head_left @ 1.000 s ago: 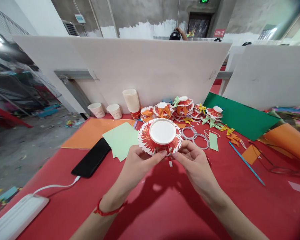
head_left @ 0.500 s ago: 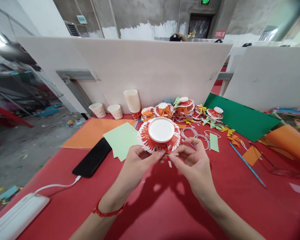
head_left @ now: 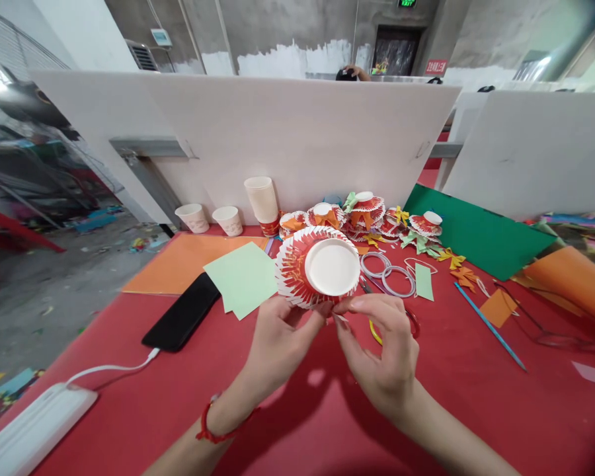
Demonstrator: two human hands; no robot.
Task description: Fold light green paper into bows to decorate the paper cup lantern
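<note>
A red and white paper cup [head_left: 333,266], its side cut into a fringe of folded strips, is tilted to the right above the table. My left hand [head_left: 282,347] grips its near lower edge between thumb and fingers. My right hand [head_left: 384,350] pinches a small white paper strip [head_left: 342,318] at the near side of the cup, close to the left thumb. The strip's other end is hidden by the fingers. Partly behind my right hand lie scissors [head_left: 375,332] with a yellow and red handle.
Behind the cup stand several finished fringed cups [head_left: 367,210] with paper bows. Plain paper cups [head_left: 228,221] and a tall cup stack [head_left: 261,198] are left of them. Green paper sheets [head_left: 242,277], a phone [head_left: 183,314], wire coils [head_left: 399,281] and a blue pencil [head_left: 490,327] surround the hands.
The fringed cup has turned and tipped to the right, its white base shifting rightward. My right hand's fingers have closed in near the left thumb, and more of the scissors shows.
</note>
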